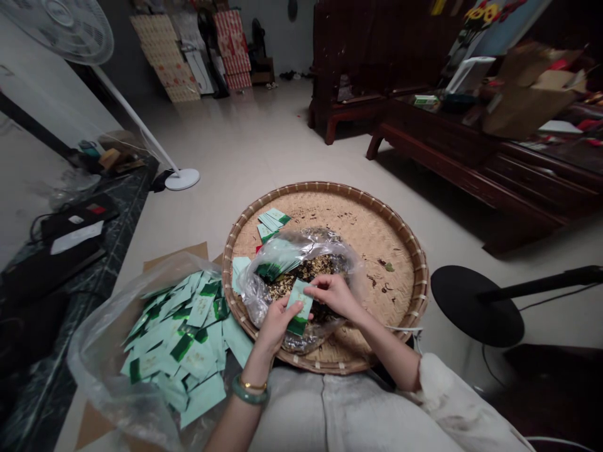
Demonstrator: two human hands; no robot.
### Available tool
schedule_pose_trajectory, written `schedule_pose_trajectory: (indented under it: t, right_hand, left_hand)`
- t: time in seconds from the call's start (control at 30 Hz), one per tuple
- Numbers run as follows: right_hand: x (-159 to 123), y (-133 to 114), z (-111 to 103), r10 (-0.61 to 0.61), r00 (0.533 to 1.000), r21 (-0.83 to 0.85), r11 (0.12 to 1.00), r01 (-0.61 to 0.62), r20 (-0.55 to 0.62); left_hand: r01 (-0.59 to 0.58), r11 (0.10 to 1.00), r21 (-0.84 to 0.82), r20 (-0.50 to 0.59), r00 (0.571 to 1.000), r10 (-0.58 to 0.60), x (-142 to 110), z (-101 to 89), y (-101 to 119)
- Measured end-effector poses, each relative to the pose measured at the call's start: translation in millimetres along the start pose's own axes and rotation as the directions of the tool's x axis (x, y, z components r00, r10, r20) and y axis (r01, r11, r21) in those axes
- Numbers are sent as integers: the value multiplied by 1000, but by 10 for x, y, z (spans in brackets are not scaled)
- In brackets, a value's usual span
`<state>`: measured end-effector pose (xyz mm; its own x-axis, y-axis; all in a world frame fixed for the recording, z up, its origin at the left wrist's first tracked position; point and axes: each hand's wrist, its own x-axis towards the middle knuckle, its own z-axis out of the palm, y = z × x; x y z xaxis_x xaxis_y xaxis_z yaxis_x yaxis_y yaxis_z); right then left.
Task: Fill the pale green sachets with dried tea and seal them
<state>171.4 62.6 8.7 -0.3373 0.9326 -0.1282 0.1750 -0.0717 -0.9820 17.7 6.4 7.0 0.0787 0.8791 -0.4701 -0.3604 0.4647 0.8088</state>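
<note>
My left hand (274, 325) grips a small pale-green packet (298, 295) with a darker green lower end, thumb across its front. Closed in a pinch, the fingers of my right hand (335, 296) are at the packet's upper right edge. Both hands are over a clear plastic bag (252, 300) holding dried, leafy tea-like material (320, 269) and a fanned stack of green packets (284, 256). This bag lies open on a round woven bamboo tray (418, 263) in front of my lap. More packets (273, 219) rest on the tray's far left.
Left of the tray, a large clear bag (97, 358) holds many green packets (172, 355). A white standing fan (183, 179) is beyond it. A black round stand base (475, 304) sits at the right, near a dark wooden table (471, 157). Scattered leaf bits (387, 267) lie on the tray.
</note>
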Motion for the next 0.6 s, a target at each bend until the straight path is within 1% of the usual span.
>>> schedule_pose_trajectory:
  t: [0.03, 0.1, 0.13, 0.17, 0.2, 0.23, 0.27, 0.33, 0.37, 0.4, 0.43, 0.47, 0.6]
  right_hand:
    - [-2, 0, -6, -4, 1000, -15, 1000, 4, -10]
    - [-26, 8, -33, -60, 996, -102, 993, 53, -73]
    - [-52, 19, -52, -117, 987, -194, 976, 94, -111]
    - [-88, 38, -70, -183, 974, -318, 939, 132, -134]
    - [-131, 66, -84, -238, 962, -460, 875, 154, -131]
    - [-180, 103, -91, -268, 958, -603, 783, 155, -103]
    - [-229, 146, -90, -260, 963, -724, 677, 133, -67]
    - [-311, 239, -62, -185, 981, -876, 480, 48, -48]
    - [-336, 281, -41, -146, 988, -913, 409, 15, -49]
    - [-351, 318, -21, -113, 992, -933, 359, -9, -53]
    - [-354, 346, -5, -88, 995, -943, 332, -22, -54]
    - [-348, 365, 3, -73, 996, -945, 327, -25, -51]
    - [-306, 382, -25, -65, 998, -916, 402, 2, -26]
  left_hand:
    - [18, 1000, -4, 5, 1000, -18, 1, 0, -5]
    - [17, 999, -39, -45, 999, -18, 12, -8, -11]
    - [4, 997, -71, -77, 997, -9, 21, -16, -10]
    - [-9, 994, -108, -101, 995, -2, 30, -25, -6]
    - [-17, 990, -143, -112, 994, 1, 38, -34, 1]
    - [-21, 985, -173, -111, 994, 1, 44, -43, 11]
    - [-21, 980, -196, -104, 995, 1, 49, -50, 22]
    - [-13, 974, -224, -87, 996, -7, 51, -58, 41]
    - [-8, 972, -234, -82, 997, -11, 51, -59, 48]
    - [-6, 971, -241, -80, 997, -13, 49, -60, 51]
    - [-5, 970, -245, -81, 997, -15, 47, -62, 52]
    - [-4, 970, -244, -83, 996, -17, 45, -64, 51]
    - [2, 974, -228, -91, 996, -23, 34, -86, 44]
